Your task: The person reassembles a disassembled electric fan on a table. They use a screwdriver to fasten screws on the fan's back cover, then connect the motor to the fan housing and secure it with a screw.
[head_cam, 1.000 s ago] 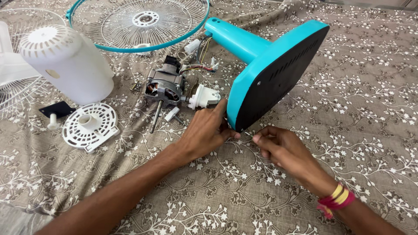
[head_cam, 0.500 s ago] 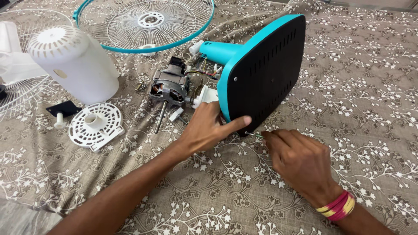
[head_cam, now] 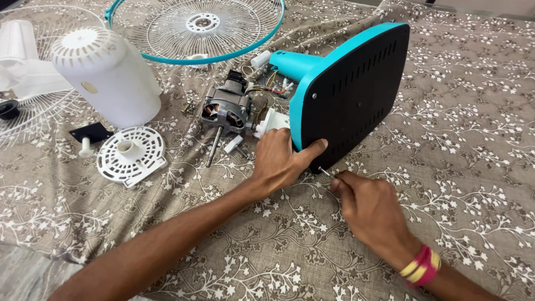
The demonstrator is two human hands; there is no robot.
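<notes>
Turquoise fan base (head_cam: 351,89) with black slotted underside stands tilted on edge.

Screw (head_cam: 324,171) at base (head_cam: 351,92) corner: too small to identify. Right hand (head_cam: 370,209) fingertips hidden beneath hand. Rear grille (head_cam: 33,106) cut by left edge. Blade (head_cam: 22,61) partly hidden.

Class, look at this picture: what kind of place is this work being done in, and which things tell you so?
Probably a home, on a bed or floor rather than a workbench: a floral cloth lies under everything, and loose fan parts, a motor and wire guard, rest on it.
</notes>
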